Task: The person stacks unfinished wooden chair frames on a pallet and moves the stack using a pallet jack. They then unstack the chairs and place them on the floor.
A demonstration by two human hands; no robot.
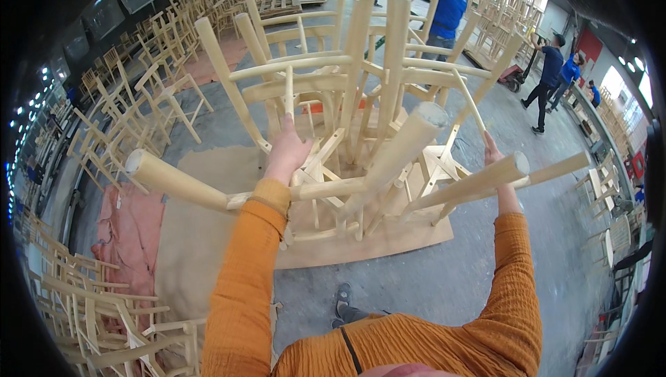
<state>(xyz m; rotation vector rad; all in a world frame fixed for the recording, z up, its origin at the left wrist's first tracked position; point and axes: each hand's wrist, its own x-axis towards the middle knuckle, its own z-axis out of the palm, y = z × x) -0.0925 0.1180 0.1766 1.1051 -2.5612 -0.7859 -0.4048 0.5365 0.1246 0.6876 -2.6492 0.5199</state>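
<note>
Where the two orange-sleeved forearms rise from the lower edge of the head view, both hands are up against an upturned bare-wood chair frame whose round legs splay out toward the camera. The left hand is closed around a thin upright rail in the middle of the frame, its fingers wrapped about the wood so that only the back of the hand shows. The right hand reaches up at the frame's right side, its fingers held narrow against a slim slanting rail; whether they close fully around it cannot be told from here. The chair frame stands among other unfinished chair frames packed tightly together, their legs pointing upward, all of them on a pale flat wooden board that lies on the grey concrete floor. A pinkish cloth is spread over the floor to the left of the board. More stacked chair frames fill the left side of the hall. Beyond the pile a person in a blue shirt stands close to the frames, and further right two other people in blue stand near a red pallet truck. One dark shoe of the wearer shows on the floor below.
</note>
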